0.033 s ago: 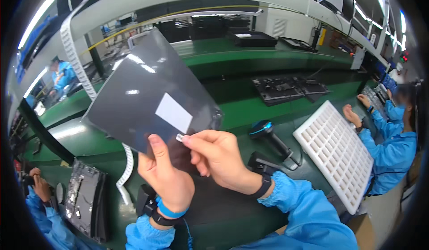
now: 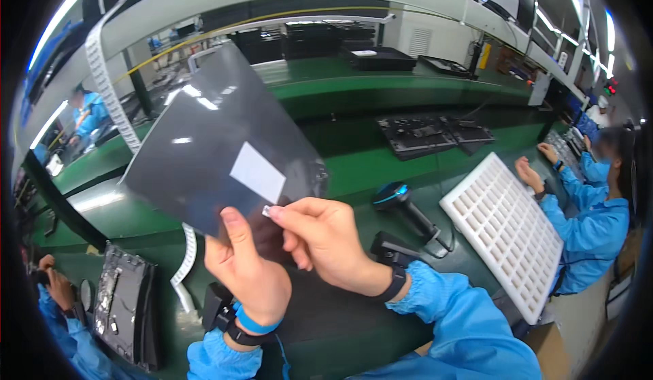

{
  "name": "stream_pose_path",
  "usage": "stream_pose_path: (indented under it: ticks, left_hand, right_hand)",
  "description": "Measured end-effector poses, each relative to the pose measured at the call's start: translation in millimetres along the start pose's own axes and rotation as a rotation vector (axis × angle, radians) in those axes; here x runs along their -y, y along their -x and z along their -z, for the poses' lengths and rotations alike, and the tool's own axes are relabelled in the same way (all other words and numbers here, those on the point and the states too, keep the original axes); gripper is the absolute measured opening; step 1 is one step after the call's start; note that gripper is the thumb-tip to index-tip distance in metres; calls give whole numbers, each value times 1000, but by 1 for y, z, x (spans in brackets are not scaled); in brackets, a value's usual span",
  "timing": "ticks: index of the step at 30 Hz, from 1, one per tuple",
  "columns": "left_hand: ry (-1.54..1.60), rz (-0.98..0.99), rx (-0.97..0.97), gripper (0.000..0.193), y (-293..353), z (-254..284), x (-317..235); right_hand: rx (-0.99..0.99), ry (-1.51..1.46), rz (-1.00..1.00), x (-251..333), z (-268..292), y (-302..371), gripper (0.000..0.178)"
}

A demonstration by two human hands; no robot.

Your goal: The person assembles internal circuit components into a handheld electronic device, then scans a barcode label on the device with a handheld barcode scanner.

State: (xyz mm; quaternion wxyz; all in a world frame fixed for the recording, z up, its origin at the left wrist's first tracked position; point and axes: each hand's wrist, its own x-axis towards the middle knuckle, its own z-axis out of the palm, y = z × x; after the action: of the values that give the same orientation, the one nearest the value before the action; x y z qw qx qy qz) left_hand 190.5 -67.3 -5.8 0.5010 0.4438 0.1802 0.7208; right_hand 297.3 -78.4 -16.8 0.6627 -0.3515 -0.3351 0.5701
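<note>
A dark flat panel in a shiny clear plastic bag [image 2: 183, 169] is held up and tilted before me. A blank-looking white label [image 2: 258, 173] sits on its face. My left hand [image 2: 248, 264] grips the panel's lower edge, thumb on the front and the other fingers hidden behind. Close below the label, my right hand [image 2: 326, 244] pinches a tiny white sticker [image 2: 267, 211] between thumb and forefinger. Whether the sticker touches the bag, I cannot tell. Both of my wrists carry black bands, and a blue strap with a coiled cord is on the left one.
Right of my hands stand a black handheld scanner [image 2: 408, 210] and a white grid tray [image 2: 507, 234]. Opened laptop parts [image 2: 428, 135] lie farther back on the green bench [image 2: 354, 176]. Another dark laptop chassis [image 2: 126, 305] is at left. Co-workers in blue sit on both sides.
The whole view has shifted slightly, so everything appears a little farther left. Both hands keep the same grips on the panel and the sticker.
</note>
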Motion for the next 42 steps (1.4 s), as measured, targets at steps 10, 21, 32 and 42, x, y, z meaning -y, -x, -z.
stream_pose_path:
  ticks: [10,21,32,42]
  left_hand:
    - [-160,-47,-234,44,-20,48,11]
    - [-189,-32,-262,47,-26,48,14]
    - [-212,-61,-124,21,3,-17,58]
    - [-543,-86,108,20,16,-7,35]
  right_hand:
    - [-173,844,649,2,90,-15,40]
    - [-71,1263,-35,36,198,8,36]
    - [274,1171,691,24,144,72,54]
    - [289,1086,652,16,156,72,58]
